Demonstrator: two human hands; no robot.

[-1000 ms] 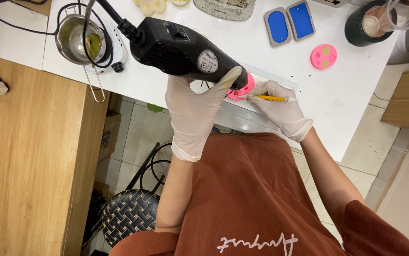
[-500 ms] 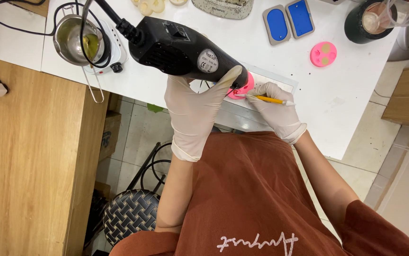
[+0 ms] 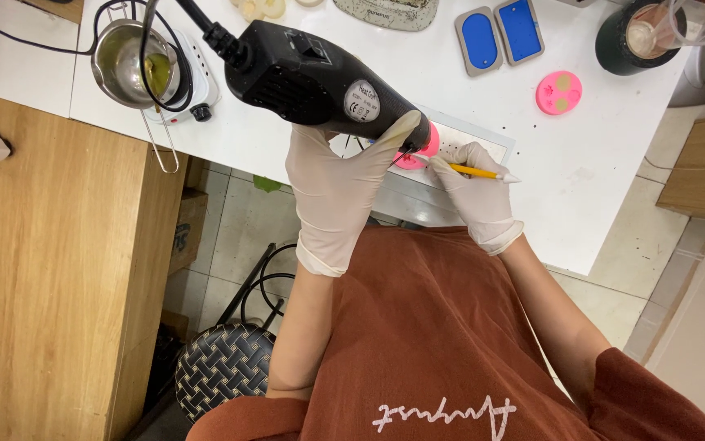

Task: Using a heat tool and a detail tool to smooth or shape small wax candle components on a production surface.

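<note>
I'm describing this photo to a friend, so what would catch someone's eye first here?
The big black heat gun, gripped by the gloved left hand, dominates the middle, its nozzle aimed at a pink mould on the white table. Beside it the gloved right hand holds a yellow stick tool. At upper left, a small metal pot sits on a hotplate.
</note>
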